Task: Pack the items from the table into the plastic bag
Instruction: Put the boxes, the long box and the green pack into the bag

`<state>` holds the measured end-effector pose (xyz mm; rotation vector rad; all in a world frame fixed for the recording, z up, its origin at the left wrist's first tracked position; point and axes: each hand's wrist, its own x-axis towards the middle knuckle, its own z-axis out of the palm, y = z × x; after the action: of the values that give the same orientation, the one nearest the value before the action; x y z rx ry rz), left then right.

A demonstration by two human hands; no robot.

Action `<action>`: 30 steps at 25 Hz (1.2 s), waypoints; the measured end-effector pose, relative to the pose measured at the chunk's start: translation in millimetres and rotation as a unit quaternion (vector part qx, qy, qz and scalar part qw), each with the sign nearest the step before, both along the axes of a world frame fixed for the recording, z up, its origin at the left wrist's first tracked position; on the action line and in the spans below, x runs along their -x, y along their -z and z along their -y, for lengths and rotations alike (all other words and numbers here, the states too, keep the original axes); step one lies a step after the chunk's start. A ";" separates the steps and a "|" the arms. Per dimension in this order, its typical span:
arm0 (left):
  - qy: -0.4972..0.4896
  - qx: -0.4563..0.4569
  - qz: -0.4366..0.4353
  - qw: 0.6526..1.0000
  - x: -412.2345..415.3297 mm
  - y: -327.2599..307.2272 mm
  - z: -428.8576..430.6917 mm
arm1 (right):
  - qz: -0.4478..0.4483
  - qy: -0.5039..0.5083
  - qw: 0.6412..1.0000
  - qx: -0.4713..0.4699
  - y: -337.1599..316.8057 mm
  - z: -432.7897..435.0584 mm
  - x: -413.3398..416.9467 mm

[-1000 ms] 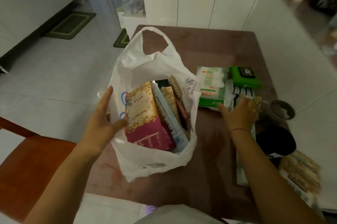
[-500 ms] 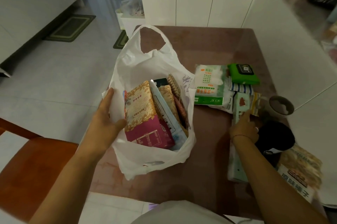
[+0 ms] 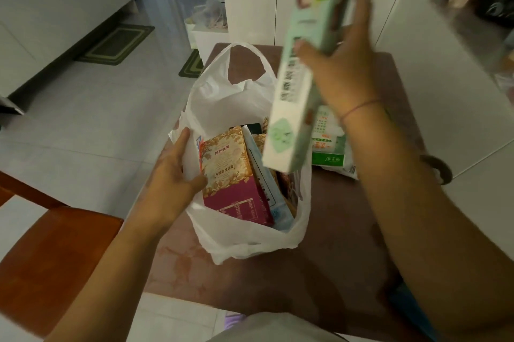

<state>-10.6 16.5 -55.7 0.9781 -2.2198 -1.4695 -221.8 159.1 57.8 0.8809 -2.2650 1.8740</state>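
Nearest you, your left hand (image 3: 173,180) lies open against the white plastic carrier bag (image 3: 244,241) on the dark brown surface (image 3: 333,230), bracing its mouth, while inside stand a gold-and-maroon carton (image 3: 230,174) and flatter packets, leaving little room. Above the bag's right rim your right hand (image 3: 342,63) grips a long pale-green box (image 3: 300,85), so you look mid-transfer: next, tip it end-first into the gap. Beyond the bag, a green-and-white pack (image 3: 331,144) waits unpacked.

Right hand (image 3: 343,69) raised, grip closed; left hand (image 3: 169,174) low, fingers spread.
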 end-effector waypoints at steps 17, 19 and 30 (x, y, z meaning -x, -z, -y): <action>0.023 -0.056 -0.033 0.998 8.3 -8.2 -3.1 | 0.009 -0.048 0.859 -0.509 142.5 30.0 -21.2; 0.019 -0.043 -0.033 0.998 7.2 -8.1 1.0 | -0.063 0.017 0.894 -0.442 136.2 30.8 -13.7; 0.004 -0.084 -0.064 0.994 2.7 -7.5 15.5 | 0.066 -0.023 0.982 -0.175 116.4 -4.6 32.6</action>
<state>-13.3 1.1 -48.2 0.8970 -2.0398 -1.6942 -254.4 163.7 -58.6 0.8769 -2.7337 1.6200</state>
